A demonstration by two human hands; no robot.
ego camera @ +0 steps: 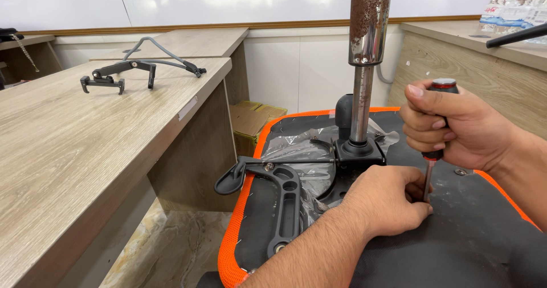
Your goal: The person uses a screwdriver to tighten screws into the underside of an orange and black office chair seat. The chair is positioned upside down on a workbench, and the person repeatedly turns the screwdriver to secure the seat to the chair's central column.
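An office chair seat (467, 237) lies upside down, black underside up, with an orange rim. A rusty metal gas cylinder (364, 48) stands up from the black mechanism (359, 151) at its middle. My right hand (456, 125) is closed around the black and red handle of a screwdriver (441, 91), held upright with its shaft pointing down to the seat. My left hand (387, 199) rests on the seat and pinches the shaft near the tip. A black armrest bracket (279, 191) lies bolted on the seat's left side.
A long wooden desk (68, 151) runs along the left, with a black and grey chair frame part (131, 68) on it. Cardboard boxes (253, 120) sit on the floor behind the seat. A wooden counter (484, 54) stands at the right with wrapped water bottles (513, 11).
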